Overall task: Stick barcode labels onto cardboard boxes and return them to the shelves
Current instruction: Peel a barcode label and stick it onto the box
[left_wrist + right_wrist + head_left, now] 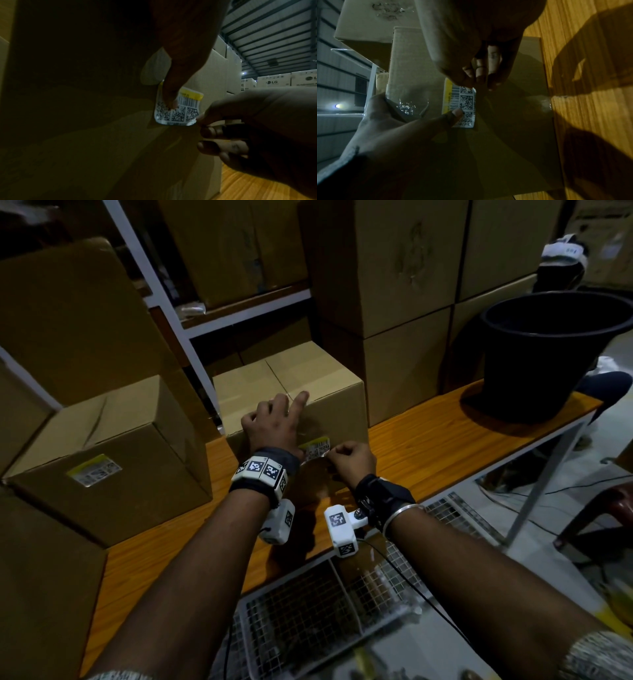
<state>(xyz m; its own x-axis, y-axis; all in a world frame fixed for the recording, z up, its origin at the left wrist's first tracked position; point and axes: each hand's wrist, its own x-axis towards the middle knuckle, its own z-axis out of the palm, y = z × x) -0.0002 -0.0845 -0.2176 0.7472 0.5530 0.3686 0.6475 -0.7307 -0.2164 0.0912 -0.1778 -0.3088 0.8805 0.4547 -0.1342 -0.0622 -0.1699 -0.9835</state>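
While wrist views show label (pixel 178 108) codes, head blurs

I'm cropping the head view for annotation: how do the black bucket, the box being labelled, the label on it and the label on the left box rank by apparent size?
1. box and black bucket: similar in view, too close to rank.
2. left box's label.
3. label being stuck, partly hidden by the hands.

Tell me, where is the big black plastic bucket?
In the head view the big black plastic bucket stands at the far right end of the orange wooden table, right of the stacked brown cardboard boxes.
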